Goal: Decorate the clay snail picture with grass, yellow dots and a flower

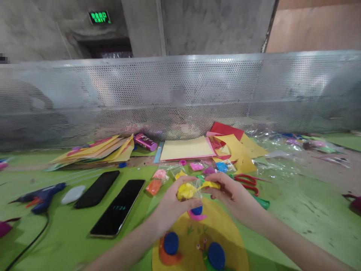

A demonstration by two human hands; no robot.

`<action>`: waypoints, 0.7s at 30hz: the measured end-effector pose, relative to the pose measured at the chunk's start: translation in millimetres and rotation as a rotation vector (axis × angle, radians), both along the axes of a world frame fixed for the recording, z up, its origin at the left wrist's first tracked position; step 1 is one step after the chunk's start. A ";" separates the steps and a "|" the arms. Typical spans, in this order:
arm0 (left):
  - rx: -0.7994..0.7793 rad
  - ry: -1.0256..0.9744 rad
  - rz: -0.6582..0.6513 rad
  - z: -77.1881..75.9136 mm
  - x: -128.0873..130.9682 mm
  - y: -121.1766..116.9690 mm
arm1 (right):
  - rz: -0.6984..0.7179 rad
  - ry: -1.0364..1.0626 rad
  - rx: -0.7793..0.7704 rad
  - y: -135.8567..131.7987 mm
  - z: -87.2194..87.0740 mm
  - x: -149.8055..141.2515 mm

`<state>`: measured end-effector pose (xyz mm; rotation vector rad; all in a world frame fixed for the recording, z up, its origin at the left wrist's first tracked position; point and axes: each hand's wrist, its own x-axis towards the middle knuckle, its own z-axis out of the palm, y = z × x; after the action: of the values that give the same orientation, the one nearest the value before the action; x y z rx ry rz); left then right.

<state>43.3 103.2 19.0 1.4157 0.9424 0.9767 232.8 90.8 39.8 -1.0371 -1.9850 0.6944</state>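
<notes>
My left hand (172,205) and my right hand (229,194) meet above a yellow paper sheet (225,229). Both are closed on a small clear bag of yellow clay (187,190), the left cupping the lump, the right pinching the bag's stretched end. On the yellow sheet sit clay snails: an orange one with a blue shell (169,246), a green one with a blue shell (216,256), and a pink one with a blue shell (196,213) just under my hands.
Two black phones (97,188) (120,207) lie on the green table to the left, beside a blue glue gun (41,195) with its cord. Clay packets (196,166), red scissors (248,182), coloured paper stacks (96,148) and a perforated metal barrier (180,94) lie behind.
</notes>
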 end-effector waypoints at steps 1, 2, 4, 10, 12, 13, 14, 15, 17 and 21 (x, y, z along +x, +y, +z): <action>-0.001 0.001 0.001 -0.5 0.0 0.1 | -0.004 -0.030 0.078 1.5 -0.9 -0.1; -0.003 0.001 0.003 -0.9 0.0 0.0 | -0.002 -0.058 0.150 2.5 -1.4 -0.3; -0.004 -0.003 0.006 -1.4 0.0 -0.3 | 0.000 -0.096 0.245 2.9 -1.9 -0.8; -0.013 -0.036 -0.020 -3.8 1.5 -1.8 | -0.076 -0.066 0.350 0.6 -7.8 -1.8; -0.024 -0.050 -0.043 -4.6 2.9 -2.4 | -0.068 -0.051 0.384 0.6 -10.0 -3.2; -0.026 -0.055 -0.048 -4.8 3.5 -2.6 | -0.065 -0.047 0.399 0.5 -10.5 -4.1; -0.025 -0.060 -0.047 -4.9 4.0 -2.7 | -0.060 -0.049 0.415 0.2 -10.6 -5.1; -0.020 -0.063 -0.039 -4.7 4.3 -2.7 | -0.054 -0.057 0.432 -0.3 -10.3 -6.0; -0.008 -0.064 -0.017 -3.8 4.5 -2.6 | -0.058 -0.073 0.450 -1.5 -9.0 -7.3; -0.012 -0.062 -0.002 -0.9 5.3 -4.5 | -0.115 -0.072 0.434 -2.0 -7.5 -7.6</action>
<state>48.7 98.7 18.1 1.3686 0.8995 1.0066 225.2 88.8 32.2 -0.9088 -1.9981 0.1520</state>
